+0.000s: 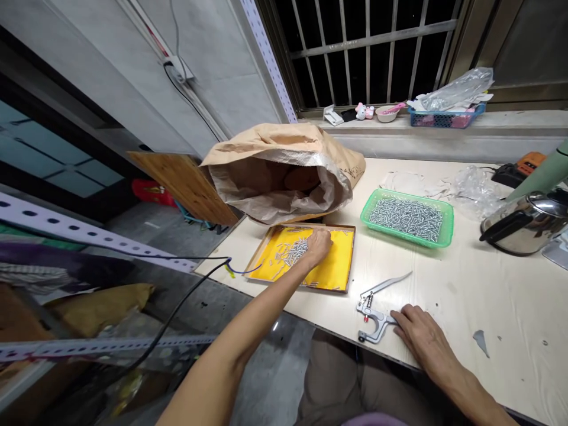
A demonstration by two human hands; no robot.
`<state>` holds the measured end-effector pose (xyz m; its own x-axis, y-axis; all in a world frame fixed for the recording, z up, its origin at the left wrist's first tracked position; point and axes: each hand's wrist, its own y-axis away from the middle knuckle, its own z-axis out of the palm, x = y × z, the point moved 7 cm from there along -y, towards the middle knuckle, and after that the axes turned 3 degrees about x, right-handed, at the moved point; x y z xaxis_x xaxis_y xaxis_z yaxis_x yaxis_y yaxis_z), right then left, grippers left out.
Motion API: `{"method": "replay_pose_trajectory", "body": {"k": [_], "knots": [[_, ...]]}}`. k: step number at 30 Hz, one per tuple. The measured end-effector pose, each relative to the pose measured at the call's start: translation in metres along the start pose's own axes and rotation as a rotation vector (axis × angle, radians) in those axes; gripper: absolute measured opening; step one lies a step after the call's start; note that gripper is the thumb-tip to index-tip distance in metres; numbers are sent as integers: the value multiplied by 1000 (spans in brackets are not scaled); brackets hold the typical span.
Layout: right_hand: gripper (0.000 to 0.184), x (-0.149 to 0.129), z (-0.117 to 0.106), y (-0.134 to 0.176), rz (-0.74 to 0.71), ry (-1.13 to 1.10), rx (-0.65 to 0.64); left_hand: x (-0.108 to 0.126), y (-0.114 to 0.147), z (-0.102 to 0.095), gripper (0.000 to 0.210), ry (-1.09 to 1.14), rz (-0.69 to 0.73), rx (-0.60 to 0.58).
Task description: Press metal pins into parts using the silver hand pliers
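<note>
My left hand (pixel 318 245) is in the shallow tray with a yellow bottom (pixel 335 269), at the right edge of a pile of small silvery metal pieces (pixel 295 251). Its fingers are curled down and closed; what they hold, if anything, is hidden. My right hand (pixel 419 334) rests on the table near its front edge, fingers stretched out. Its fingertips touch the grip end of silver hand press pliers (pixel 376 322), which lie on the wood with their lever arm spread. More of the small metal pieces fill a green plastic basket (pixel 364 216) farther back.
Behind the tray, a large brown paper sack (pixel 284 139) lies with its mouth facing me. A steel kettle (pixel 510 228) and clear plastic film (pixel 474 186) are at the right. A grey scrap (pixel 480 342) lies on the table (pixel 444 284). Dark cable (pixel 177 322) crosses on the left.
</note>
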<state>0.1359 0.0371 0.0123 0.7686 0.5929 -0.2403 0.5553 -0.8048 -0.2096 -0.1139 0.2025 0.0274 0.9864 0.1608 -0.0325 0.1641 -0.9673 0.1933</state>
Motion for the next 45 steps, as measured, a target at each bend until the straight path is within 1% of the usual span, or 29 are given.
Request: {"method": "replay_pose_trajectory", "body": {"k": [5, 11, 15, 19, 21, 24, 26, 28, 29, 30, 32, 34, 36, 38, 40, 42, 45], "knots": [[23, -2, 3, 0, -15, 53, 13, 1, 6, 9, 27, 11, -11, -23], [23, -2, 4, 5, -23, 69, 74, -3, 13, 11, 27, 26, -92, 15], [23, -4, 3, 5, -34, 82, 50, -4, 16, 12, 27, 33, -105, 21], [33, -5, 2, 4, -20, 100, 1, -3, 18, 17, 30, 10, -62, 4], [35, -5, 1, 4, -13, 109, -11, -3, 20, 18, 32, -3, -46, 2], [34, -5, 0, 4, -3, 112, -18, -3, 26, 11, 31, -14, -38, 42], [33, -4, 1, 4, 6, 113, -17, 0, 34, 0, 28, 14, -10, 107], [34, -3, 2, 4, 9, 106, -28, 7, 49, -9, 24, 129, 49, 164], [34, -3, 2, 4, 8, 100, -40, 11, 59, -11, 21, 228, 82, 165], [35, -3, 3, 4, 7, 95, -55, 15, 71, -10, 18, 349, 108, 138], [35, -2, 5, 3, 10, 94, -87, 25, 98, 3, 14, 607, 125, 6], [34, -2, 7, 2, 23, 104, -114, 35, 126, 25, 14, 814, 94, -169], [32, -2, 7, 1, 38, 112, -134, 43, 149, 47, 17, 943, 13, -315], [31, -3, 7, 1, 47, 115, -147, 47, 163, 64, 18, 1016, -100, -417], [30, -4, 6, 1, 49, 117, -153, 49, 170, 75, 18, 1049, -200, -478], [29, -4, 5, 1, 52, 116, -158, 50, 172, 79, 18, 1057, -245, -507], [28, -4, 4, 2, 61, 115, -169, 51, 172, 80, 20, 1047, -258, -535]]}}
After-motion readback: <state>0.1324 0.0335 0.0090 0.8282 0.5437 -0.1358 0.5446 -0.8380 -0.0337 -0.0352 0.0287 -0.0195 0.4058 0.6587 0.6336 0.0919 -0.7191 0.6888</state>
